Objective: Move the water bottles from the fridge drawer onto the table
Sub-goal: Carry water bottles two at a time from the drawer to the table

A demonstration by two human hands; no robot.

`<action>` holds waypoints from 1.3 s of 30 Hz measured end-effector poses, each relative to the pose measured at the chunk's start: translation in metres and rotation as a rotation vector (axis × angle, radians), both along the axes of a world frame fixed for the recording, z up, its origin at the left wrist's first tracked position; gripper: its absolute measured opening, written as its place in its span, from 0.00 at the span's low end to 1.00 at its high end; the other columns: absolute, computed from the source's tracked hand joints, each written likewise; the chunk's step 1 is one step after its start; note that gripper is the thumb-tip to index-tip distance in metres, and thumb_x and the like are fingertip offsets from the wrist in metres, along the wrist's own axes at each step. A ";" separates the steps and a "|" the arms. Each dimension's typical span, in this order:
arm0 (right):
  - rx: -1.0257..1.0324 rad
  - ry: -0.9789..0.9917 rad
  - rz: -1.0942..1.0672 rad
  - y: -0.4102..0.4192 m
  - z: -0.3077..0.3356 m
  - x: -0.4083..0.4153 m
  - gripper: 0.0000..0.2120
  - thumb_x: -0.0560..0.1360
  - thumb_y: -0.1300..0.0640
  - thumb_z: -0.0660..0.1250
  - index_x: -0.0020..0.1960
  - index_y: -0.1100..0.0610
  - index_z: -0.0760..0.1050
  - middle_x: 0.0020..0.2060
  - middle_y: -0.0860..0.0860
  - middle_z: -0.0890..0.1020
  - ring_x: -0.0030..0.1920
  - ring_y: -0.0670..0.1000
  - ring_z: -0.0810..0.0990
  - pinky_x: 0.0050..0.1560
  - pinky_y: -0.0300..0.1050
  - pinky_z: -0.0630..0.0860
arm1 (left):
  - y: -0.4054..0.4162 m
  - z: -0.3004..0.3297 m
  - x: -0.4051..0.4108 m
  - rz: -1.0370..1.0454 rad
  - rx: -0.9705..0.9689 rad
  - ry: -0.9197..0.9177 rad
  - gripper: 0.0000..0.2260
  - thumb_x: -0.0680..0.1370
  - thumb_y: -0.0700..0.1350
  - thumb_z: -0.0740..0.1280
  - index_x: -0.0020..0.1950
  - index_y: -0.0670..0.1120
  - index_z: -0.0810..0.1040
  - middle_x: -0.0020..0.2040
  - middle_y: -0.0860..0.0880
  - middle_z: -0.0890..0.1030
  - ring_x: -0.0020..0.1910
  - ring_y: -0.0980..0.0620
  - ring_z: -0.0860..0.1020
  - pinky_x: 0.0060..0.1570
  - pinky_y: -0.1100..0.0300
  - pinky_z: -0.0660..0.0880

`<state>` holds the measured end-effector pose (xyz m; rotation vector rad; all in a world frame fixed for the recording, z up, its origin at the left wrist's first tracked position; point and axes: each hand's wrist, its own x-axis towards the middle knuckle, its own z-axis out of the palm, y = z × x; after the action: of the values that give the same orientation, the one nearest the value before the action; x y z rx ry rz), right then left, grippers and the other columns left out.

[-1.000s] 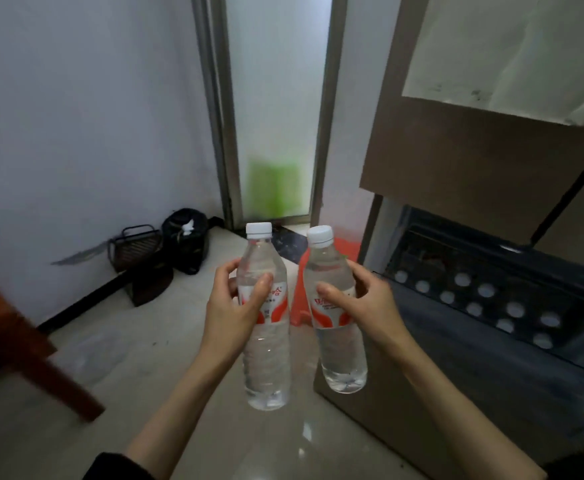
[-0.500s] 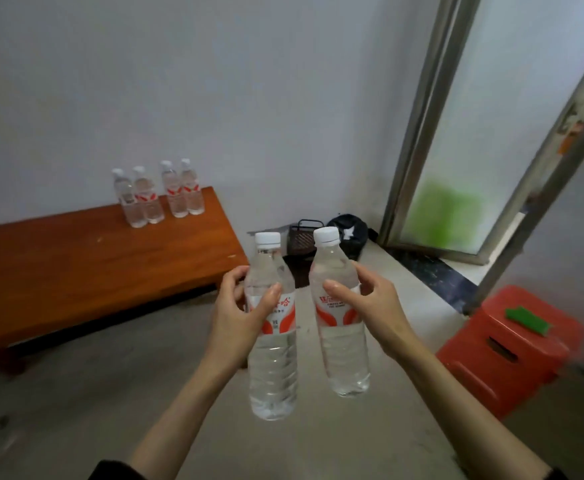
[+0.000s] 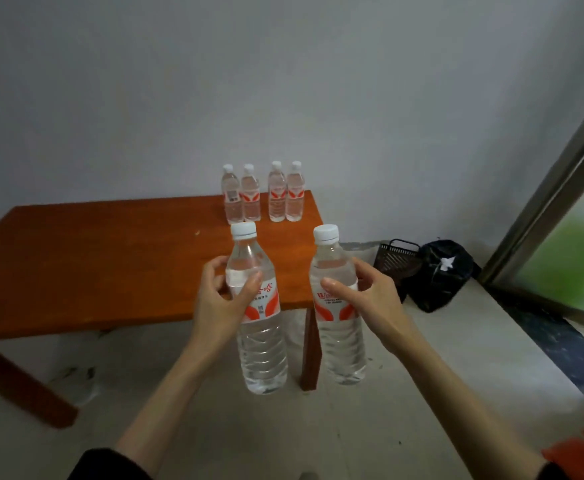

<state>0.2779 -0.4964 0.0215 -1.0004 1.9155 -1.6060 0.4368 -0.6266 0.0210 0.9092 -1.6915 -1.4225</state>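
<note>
left hand (image 3: 219, 299): fingers and thumb wrapped round upper body of left bottle (image 3: 257, 310), grips it upright, in the air, in front of the table's near right corner
right hand (image 3: 370, 299): thumb across the label, fingers curled behind, holds right bottle (image 3: 339, 306) upright, in the air, just right of the table's near right corner
held bottles: clear, full, white caps, red-and-white labels; side by side, apart, not touching the table
table (image 3: 93, 265): orange-brown wood top, against the white wall
bottles on table (image 3: 262, 194): four, upright, at the table's far right corner by the wall; two close pairs with a small gap between pairs
black basket (image 3: 396, 256): on the floor right of the table
black bag (image 3: 443, 275): on the floor right of the table, beside the basket, against the wall
red thing (image 3: 581, 448): floor, well right of the table, cut off by the frame edge; cannot tell what it is
</note>
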 end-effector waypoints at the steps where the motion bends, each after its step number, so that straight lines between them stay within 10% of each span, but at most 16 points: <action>1: 0.004 0.007 0.007 -0.017 -0.003 -0.010 0.14 0.67 0.49 0.73 0.49 0.39 0.73 0.48 0.42 0.82 0.48 0.45 0.82 0.48 0.41 0.79 | -0.013 -0.002 -0.007 0.008 -0.004 -0.010 0.24 0.73 0.47 0.68 0.66 0.49 0.63 0.56 0.52 0.75 0.49 0.54 0.78 0.42 0.62 0.77; 34: 0.372 -0.023 0.222 -0.457 -0.122 -0.226 0.23 0.67 0.56 0.75 0.57 0.45 0.69 0.51 0.37 0.75 0.53 0.38 0.73 0.48 0.31 0.69 | -0.432 -0.098 -0.220 -0.184 0.043 -0.482 0.37 0.70 0.45 0.73 0.74 0.49 0.56 0.72 0.48 0.66 0.70 0.48 0.67 0.63 0.55 0.66; 39: 0.380 -0.017 0.161 -0.482 -0.139 -0.229 0.31 0.61 0.42 0.75 0.61 0.37 0.68 0.64 0.46 0.71 0.64 0.48 0.71 0.62 0.49 0.72 | -0.450 -0.114 -0.230 -0.158 0.030 -0.428 0.35 0.70 0.42 0.72 0.72 0.50 0.59 0.72 0.50 0.66 0.70 0.51 0.66 0.60 0.61 0.64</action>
<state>0.0486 -0.9786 -0.1173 -0.9457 1.9736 -1.1036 0.2063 -1.0761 -0.0935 1.1832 -2.0995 -1.4292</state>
